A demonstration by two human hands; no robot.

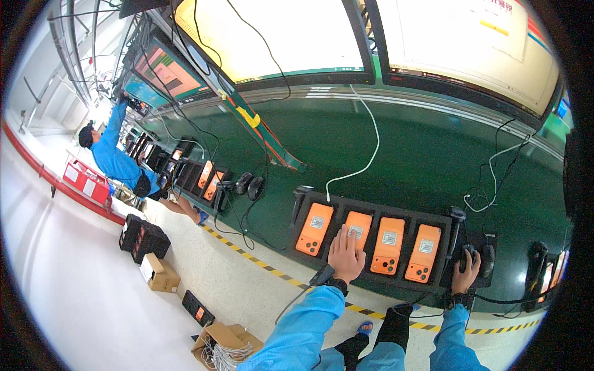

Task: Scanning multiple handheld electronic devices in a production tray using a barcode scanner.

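Observation:
Four orange phones lie face down in a black foam tray (411, 213) on the green bench, each with a white label. My left hand (346, 256) rests over the lower part of the second phone (361, 219), fingers stretched out and flat. Beside it are the leftmost phone (315, 227), the third phone (388, 245) and the rightmost phone (424, 252). To the right of the tray, my right hand (465, 274) is curled over a black computer mouse (469, 250). Another dark rounded device (487, 260) sits right next to that mouse.
Two large monitors (284, 37) (470, 49) stand behind the bench. A white cable (375, 142) runs down to the tray. Another tray with orange phones (213, 185) lies to the left. Cartons (163, 277) stand on the floor, and a person in blue (117, 154) works farther left.

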